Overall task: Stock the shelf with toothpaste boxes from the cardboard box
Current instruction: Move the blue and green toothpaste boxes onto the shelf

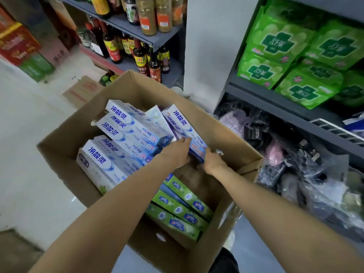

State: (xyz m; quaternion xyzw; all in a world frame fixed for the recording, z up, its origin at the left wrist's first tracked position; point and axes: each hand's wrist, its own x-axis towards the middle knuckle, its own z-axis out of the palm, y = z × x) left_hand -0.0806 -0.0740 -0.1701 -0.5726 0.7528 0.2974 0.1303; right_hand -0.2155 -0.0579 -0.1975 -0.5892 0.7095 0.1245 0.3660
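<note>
An open cardboard box (65, 142) stands on the floor, filled with several white-and-blue toothpaste boxes (118, 131) at the left and back and green ones (181, 211) at the near side. One white-and-blue toothpaste box (182, 123) leans up at the box's right. My left hand (177, 152) grips its near end from the left, and my right hand (212, 160) holds that same end from the right. Both hands are inside the cardboard box. The shelf (275, 101) stands to the right.
Green packets (285, 46) fill the right shelf's upper level; dark bagged goods (295, 164) lie below. Sauce bottles (141, 58) and jars line shelves at the back. A flattened carton (82, 91) lies on the pale floor to the left, with red and green cases (21, 50) beyond.
</note>
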